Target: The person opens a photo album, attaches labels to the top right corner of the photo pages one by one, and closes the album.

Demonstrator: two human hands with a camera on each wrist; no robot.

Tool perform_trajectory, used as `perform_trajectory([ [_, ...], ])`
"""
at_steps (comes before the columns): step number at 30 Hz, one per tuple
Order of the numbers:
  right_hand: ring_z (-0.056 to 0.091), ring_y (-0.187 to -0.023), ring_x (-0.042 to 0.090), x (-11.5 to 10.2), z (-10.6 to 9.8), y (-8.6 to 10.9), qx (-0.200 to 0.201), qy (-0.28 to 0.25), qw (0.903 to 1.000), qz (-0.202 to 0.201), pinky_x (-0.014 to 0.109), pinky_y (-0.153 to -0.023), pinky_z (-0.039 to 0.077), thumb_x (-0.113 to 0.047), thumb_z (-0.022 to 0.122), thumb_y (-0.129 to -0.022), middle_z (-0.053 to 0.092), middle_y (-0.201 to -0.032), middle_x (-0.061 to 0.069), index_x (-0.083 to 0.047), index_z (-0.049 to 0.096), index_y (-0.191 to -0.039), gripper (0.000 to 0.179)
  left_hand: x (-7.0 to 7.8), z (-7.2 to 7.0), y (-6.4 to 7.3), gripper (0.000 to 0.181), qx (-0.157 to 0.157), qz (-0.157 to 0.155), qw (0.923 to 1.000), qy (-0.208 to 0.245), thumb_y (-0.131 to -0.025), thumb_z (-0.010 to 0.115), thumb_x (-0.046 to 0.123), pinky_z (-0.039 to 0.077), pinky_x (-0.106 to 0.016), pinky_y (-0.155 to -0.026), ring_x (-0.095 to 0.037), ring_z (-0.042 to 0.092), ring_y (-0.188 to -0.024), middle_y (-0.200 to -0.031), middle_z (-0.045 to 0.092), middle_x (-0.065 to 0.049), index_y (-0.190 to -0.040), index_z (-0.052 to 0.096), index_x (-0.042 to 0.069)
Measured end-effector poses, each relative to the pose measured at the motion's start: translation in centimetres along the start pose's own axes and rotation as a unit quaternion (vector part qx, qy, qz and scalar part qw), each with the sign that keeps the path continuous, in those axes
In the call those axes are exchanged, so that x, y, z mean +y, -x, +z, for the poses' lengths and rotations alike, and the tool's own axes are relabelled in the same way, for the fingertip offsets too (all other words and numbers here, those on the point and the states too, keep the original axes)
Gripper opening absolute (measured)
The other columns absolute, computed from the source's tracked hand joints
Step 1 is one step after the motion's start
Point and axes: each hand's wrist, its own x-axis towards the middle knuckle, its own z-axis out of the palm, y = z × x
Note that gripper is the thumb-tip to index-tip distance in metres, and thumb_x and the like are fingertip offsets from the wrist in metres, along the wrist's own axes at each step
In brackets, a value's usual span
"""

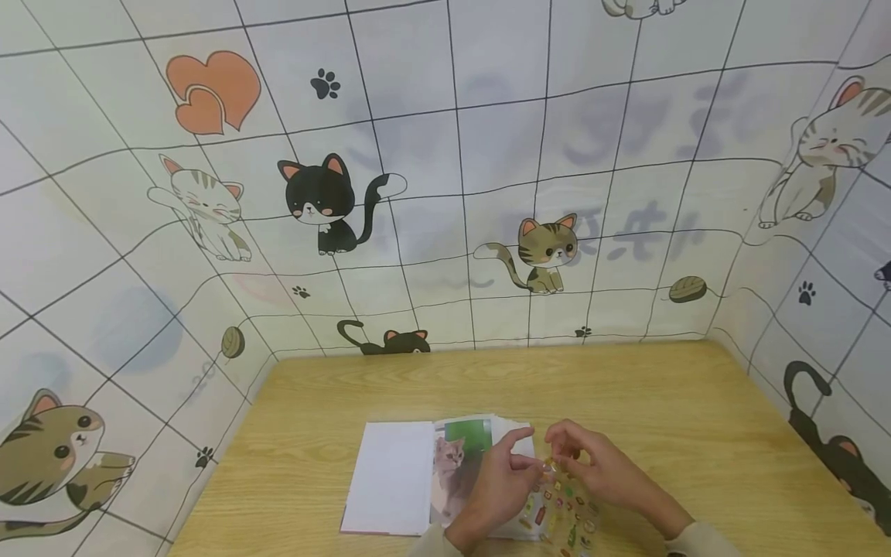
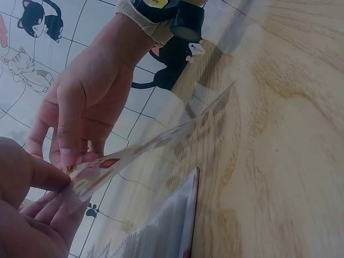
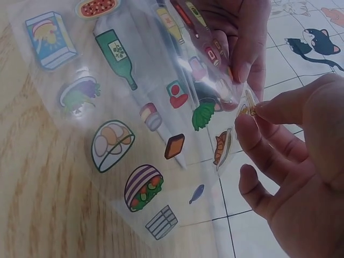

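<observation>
A clear sticker sheet (image 3: 161, 156) printed with small food pictures hangs between both hands, slanting down toward the table. My left hand (image 1: 504, 476) pinches its upper edge between thumb and fingers, above the right page of an open book (image 1: 390, 480). My right hand (image 1: 605, 464) meets it there, thumb and forefinger pinching a small yellow sticker (image 3: 247, 110) at the sheet's edge. In the right wrist view a green bottle sticker (image 3: 117, 59) and a brown bread sticker (image 3: 174, 146) show on the sheet. The sheet's lower part overlaps the book's right edge in the head view.
The book lies flat on a wooden table (image 1: 299, 410), its left page plain white, its right page showing a cat photo (image 1: 448, 464). Sheeting with a grid and cartoon cats (image 1: 320, 201) stands round the table's back and sides.
</observation>
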Motion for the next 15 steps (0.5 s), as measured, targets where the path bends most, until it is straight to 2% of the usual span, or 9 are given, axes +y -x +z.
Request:
perform_trajectory([
  [4, 0.055, -0.075, 0.009, -0.1, 0.0, 0.0, -0.004, -0.001, 1.0, 0.0, 0.026, -0.065, 0.048, -0.008, 0.059, -0.09, 0.056, -0.085, -0.003, -0.022, 0.052, -0.107, 0.023, -1.3, 0.1, -0.5, 0.049, 0.004, -0.005, 0.9999, -0.009, -0.085, 0.059, 0.0, 0.051, -0.021, -0.055, -0.018, 0.069, -0.067, -0.086, 0.072, -0.012, -0.131, 0.049, 0.015],
  [11, 0.055, -0.077, 0.01, -0.3, -0.2, 0.0, -0.011, -0.016, 0.9998, 0.007, 0.026, -0.066, 0.048, -0.009, 0.058, -0.091, 0.056, -0.086, -0.001, -0.021, 0.053, -0.104, 0.018, -0.1, 0.1, 0.0, 0.047, 0.002, -0.003, 1.0, -0.007, -0.086, 0.058, -0.001, 0.051, -0.021, -0.057, -0.021, 0.07, -0.069, -0.085, 0.071, -0.014, -0.13, 0.048, 0.012],
  [15, 0.055, -0.078, 0.011, -0.4, -0.3, 0.1, -0.01, -0.016, 0.9998, 0.0, 0.026, -0.068, 0.048, -0.01, 0.058, -0.091, 0.056, -0.087, -0.002, -0.021, 0.053, -0.103, 0.017, -0.5, 0.0, -0.2, 0.047, 0.0, -0.003, 1.0, -0.009, -0.087, 0.058, -0.001, 0.048, -0.02, -0.052, -0.018, 0.07, -0.069, -0.086, 0.071, -0.013, -0.131, 0.047, 0.012],
])
